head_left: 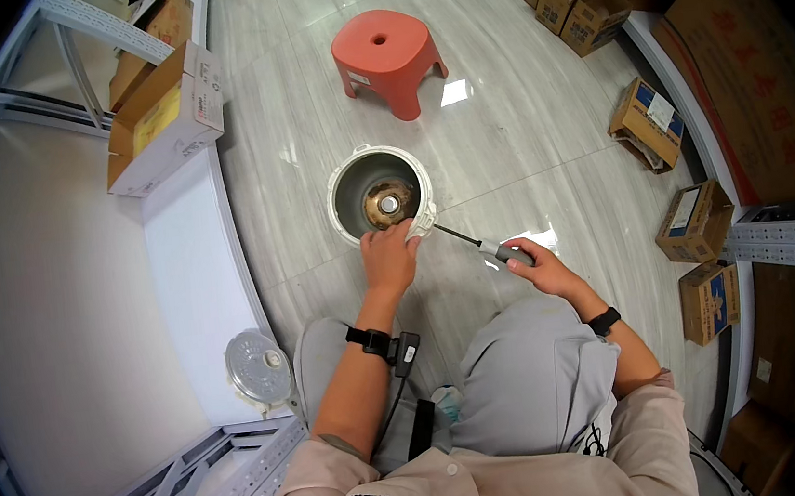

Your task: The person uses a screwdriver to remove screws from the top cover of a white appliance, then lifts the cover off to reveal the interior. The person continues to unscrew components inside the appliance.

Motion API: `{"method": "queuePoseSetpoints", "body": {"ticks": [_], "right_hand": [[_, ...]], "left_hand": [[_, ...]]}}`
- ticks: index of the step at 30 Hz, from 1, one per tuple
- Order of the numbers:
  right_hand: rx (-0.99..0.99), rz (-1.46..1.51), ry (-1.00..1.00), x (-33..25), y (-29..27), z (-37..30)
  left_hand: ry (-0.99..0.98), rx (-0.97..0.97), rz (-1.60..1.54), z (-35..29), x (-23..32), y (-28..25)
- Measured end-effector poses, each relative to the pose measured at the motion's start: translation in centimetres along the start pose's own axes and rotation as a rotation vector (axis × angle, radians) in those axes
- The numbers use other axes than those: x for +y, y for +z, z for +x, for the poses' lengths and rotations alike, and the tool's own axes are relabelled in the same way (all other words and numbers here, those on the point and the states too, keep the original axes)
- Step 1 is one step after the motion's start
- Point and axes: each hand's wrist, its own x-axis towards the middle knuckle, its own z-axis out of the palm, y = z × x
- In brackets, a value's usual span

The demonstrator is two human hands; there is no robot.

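Observation:
On the floor in front of me stands a round cooker body (350, 233), probably a rice cooker, with a white rim and a grey inside. At its bottom shows a brownish heating plate (376, 213) with a metal centre. My left hand (389, 259) grips the near rim, fingers hooked over the edge. In my right hand (545, 271) is a screwdriver (491, 250) with a grey handle. Its long dark shaft points left, and the tip reaches the cooker's right side near the rim. Whether it sits in a screw is too small to tell.
A red plastic stool (381, 41) stands beyond the cooker. A round silvery lid (259, 367) rests at the left, by a metal shelf frame (199, 477). An open carton (163, 122) sits on the left shelf. Several small boxes (695, 222) line the right.

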Motion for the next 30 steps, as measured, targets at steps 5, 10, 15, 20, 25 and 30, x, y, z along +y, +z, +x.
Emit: {"method": "queuePoseSetpoints", "body": {"ticks": [5, 10, 15, 20, 25, 30], "right_hand": [[-0.058, 0.175, 0.249, -2.5, 0.2, -0.4], [-0.189, 0.246, 0.377, -2.6, -1.2, -0.6], [-0.285, 0.014, 0.3, -3.2, -1.3, -1.3], [-0.435, -0.134, 0.255, -0.6, -0.8, -2.3], [-0.409, -0.446, 0.337, 1.1, -2.1, -2.1], [-0.102, -0.457, 0.267, -2.1, -3.2, -0.4]], "left_hand": [[0.004, 0.047, 0.037, -0.8, 0.0, 0.2], [-0.014, -0.029, 0.047, -1.4, -0.1, -0.4], [-0.032, -0.12, 0.055, -3.1, -0.5, -1.7], [0.001, -0.081, 0.068, -4.5, -0.9, -1.5], [0.014, -0.138, 0.055, -5.3, -0.9, -2.3], [0.056, -0.339, 0.09, -6.7, -2.6, -3.9]]}}
